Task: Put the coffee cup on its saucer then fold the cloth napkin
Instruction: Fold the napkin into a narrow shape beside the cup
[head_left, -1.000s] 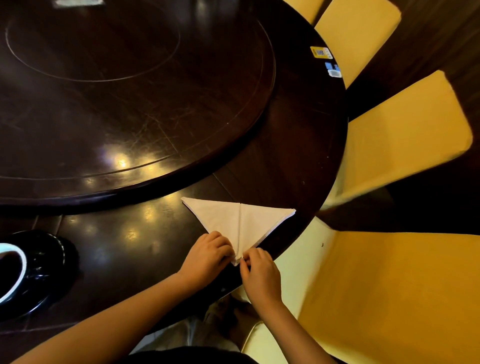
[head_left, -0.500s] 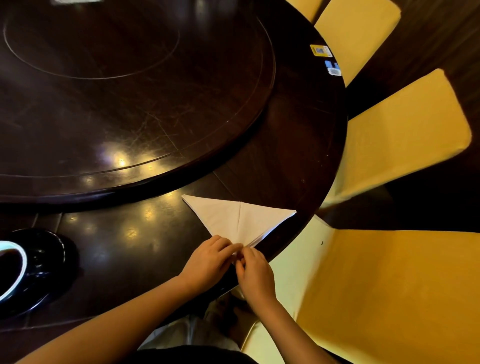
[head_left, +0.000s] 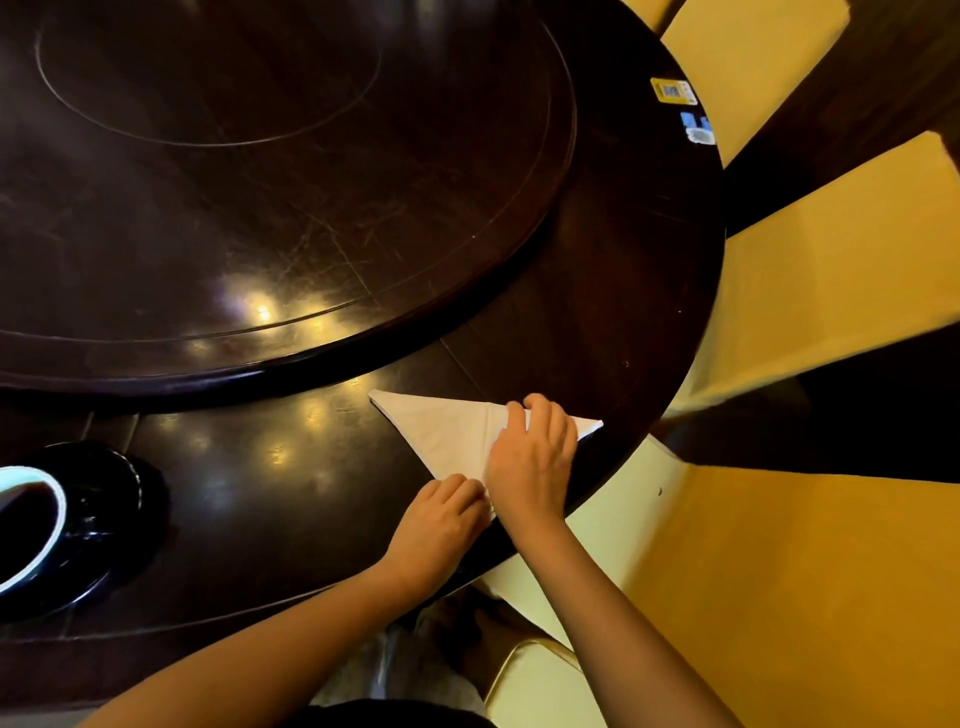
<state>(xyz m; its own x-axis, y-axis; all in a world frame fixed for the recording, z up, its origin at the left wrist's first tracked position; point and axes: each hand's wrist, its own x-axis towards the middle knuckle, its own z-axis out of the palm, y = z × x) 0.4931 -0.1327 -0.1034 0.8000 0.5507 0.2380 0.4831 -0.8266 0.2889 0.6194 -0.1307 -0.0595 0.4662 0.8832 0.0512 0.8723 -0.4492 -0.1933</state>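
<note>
A white cloth napkin, folded into a triangle, lies on the dark table near its front right edge. My left hand pins the napkin's near tip with closed fingers. My right hand lies flat over the right half of the napkin, fingertips at its far edge, covering most of that half. At the far left a coffee cup with a white rim and dark inside sits on a glossy black saucer, cut off by the frame edge.
A large round raised turntable fills the table's middle. Stickers sit near the table's right rim. Yellow-covered chairs stand around the right side, one directly by my right arm.
My right hand left the near tip and moved forward onto the napkin's right half. My left hand stayed at the near tip.
</note>
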